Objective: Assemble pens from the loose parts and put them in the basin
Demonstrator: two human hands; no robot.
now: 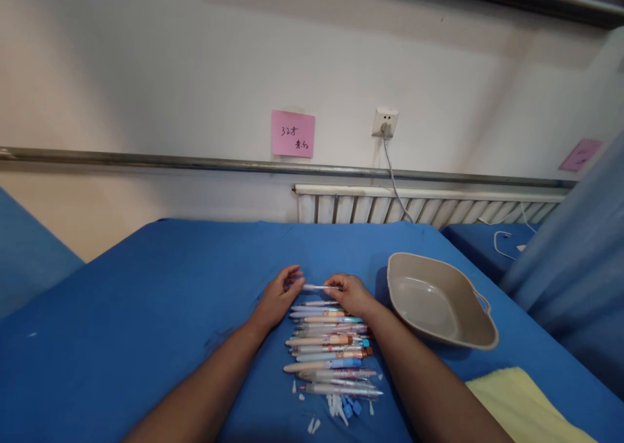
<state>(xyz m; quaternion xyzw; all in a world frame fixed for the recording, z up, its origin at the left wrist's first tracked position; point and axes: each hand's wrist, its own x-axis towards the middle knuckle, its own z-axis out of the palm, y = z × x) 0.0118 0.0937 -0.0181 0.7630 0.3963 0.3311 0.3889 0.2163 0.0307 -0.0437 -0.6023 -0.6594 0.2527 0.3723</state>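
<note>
Both of my hands pinch one thin white pen (316, 288) between them, held crosswise just above the blue table (146, 300). My left hand (279, 295) grips its left end and my right hand (347, 291) grips its right end. Right below my hands lies a row of several pens (329, 349), side by side, in pale blue, peach and clear plastic. Small loose pen parts (341, 407), white tips and blue caps, are scattered at the near end of the row.
A beige oval basin (482, 336) sits to the right of my right hand with nothing in it. A yellow cloth (521, 404) lies at the near right corner. Behind the table are a radiator (419, 206), a wall socket with a cable (385, 123) and a pink note (292, 134).
</note>
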